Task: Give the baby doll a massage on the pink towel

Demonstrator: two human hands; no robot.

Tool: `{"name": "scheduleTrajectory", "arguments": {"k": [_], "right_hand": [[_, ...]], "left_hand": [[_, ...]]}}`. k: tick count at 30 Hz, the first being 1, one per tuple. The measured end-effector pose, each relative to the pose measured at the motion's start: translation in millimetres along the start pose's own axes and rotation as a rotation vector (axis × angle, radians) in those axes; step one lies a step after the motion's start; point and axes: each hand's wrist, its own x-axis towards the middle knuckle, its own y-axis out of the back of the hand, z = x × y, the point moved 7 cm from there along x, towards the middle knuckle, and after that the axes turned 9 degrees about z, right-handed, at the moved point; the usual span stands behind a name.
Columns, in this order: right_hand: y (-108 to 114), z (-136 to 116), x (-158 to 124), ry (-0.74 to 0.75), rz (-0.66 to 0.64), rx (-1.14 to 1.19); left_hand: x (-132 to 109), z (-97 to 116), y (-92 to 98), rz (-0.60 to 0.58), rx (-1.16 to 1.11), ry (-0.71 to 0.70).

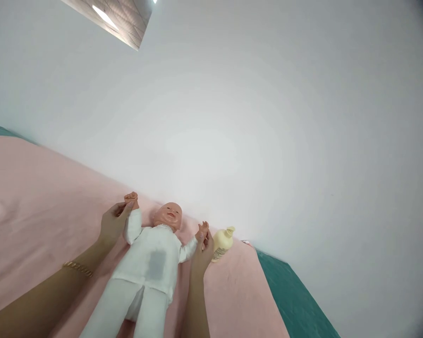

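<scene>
A baby doll [141,258] in a white top and white trousers lies on its back on a pink sheet [239,295], its head towards the wall. Both its arms are raised out to the sides. My left hand [113,223] is closed around the doll's wrist on the left, thumb on top. On the right, my right hand [203,251] grips the doll's other hand between thumb and fingers. Just beside my right hand stands a pale yellow pump bottle [223,243] with printing on its side. A grey patch marks the front of the doll's top.
A plain white wall [268,141] rises directly behind the doll's head. Green covering [292,291] shows past the sheet's right edge, and more at the far left. A small item [246,242] lies by the wall, too small to name. High on the wall hangs a mirror-like panel [127,19].
</scene>
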Motion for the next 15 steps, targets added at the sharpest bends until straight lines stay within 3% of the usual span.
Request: {"name": "scheduleTrajectory", "arguments": {"k": [8,15], "right_hand": [[7,-28,-49,0.076,-0.036,-0.113],[60,-33,-102,0.139,-0.020,-0.188]], "left_hand": [[-33,16,36.4,0.074,0.095,-0.106],[-71,17,87.3,0.067,0.246,-0.063]]}}
